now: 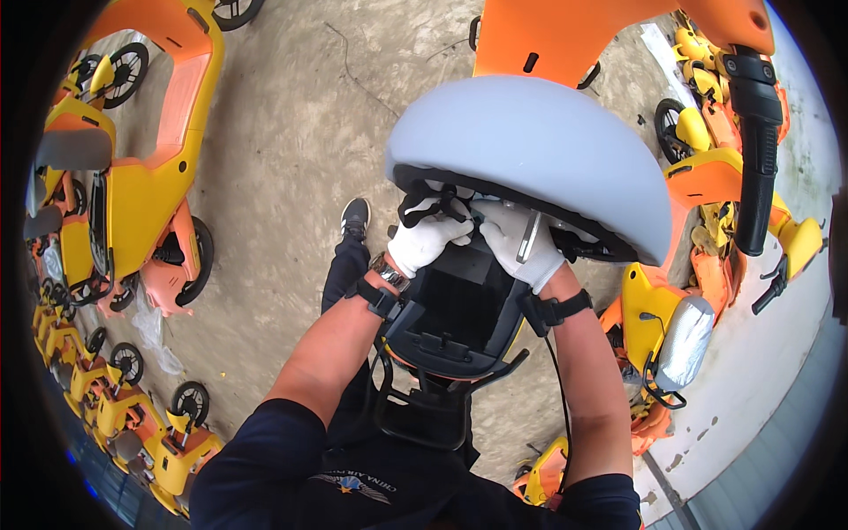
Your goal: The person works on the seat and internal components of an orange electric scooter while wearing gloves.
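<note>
Under the raised grey seat (pixel 530 132) of a scooter, both my gloved hands work close together at the seat's hinge side. My left hand (pixel 428 243) is closed, its fingertips pinched beside a black part (pixel 433 203) under the seat; what they grip is too small to make out. Close by on the right, my right hand (pixel 519 243) has curled fingers, with a slim silver metal tool (pixel 528 237) lying across it. The tool's far end is hidden under the seat. Below the hands, the black storage compartment (pixel 450 305) gapes open.
A black rear rack (pixel 424 415) juts toward my body. The orange front body (pixel 556 35) and black handlebar grip (pixel 757 168) rise beyond the seat. Yellow and orange scooters (pixel 141 208) stand at left, with more scooters (pixel 698 185) at right beside a pale wall. Concrete ground (pixel 274 132) lies between.
</note>
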Tool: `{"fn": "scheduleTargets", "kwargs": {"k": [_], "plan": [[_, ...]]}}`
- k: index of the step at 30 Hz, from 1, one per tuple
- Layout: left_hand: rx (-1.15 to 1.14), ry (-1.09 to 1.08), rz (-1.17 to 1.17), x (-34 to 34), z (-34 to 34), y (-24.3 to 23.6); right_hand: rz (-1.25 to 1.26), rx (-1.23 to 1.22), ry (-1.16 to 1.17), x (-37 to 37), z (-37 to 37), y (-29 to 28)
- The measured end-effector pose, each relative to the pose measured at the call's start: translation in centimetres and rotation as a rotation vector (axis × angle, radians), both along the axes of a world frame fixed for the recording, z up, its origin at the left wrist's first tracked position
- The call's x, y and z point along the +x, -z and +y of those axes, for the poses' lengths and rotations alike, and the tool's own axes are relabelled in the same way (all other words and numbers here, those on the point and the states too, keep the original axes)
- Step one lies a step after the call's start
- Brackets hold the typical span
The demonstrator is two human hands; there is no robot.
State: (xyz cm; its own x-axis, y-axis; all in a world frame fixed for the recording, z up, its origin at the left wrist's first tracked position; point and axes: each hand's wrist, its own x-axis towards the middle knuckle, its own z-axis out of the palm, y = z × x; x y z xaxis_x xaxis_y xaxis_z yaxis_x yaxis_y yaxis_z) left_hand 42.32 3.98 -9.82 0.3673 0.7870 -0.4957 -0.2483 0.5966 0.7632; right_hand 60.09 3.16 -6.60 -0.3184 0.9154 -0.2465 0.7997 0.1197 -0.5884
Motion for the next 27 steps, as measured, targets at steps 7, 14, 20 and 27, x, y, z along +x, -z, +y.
{"fn": "scheduleTargets", "kwargs": {"k": [7, 14, 20, 27], "plan": [[0.026, 0.018, -0.008, -0.1, 0.0, 0.4, -0.095, -0.004, -0.089, -0.8, 1.0, -0.8], [0.247, 0.071, 0.097, -0.3, -0.2, 0.5, -0.442, 0.104, -0.18, -1.8, 1.6, -3.8], [0.067, 0.077, 0.057, -0.2, 0.1, 0.0, -0.085, -0.062, 0.067, -0.4, 0.3, -1.5], [0.07, 0.008, -0.005, 0.1, -0.5, 1.3, -0.053, -0.08, -0.16, -0.6, 1.0, 0.0]]}}
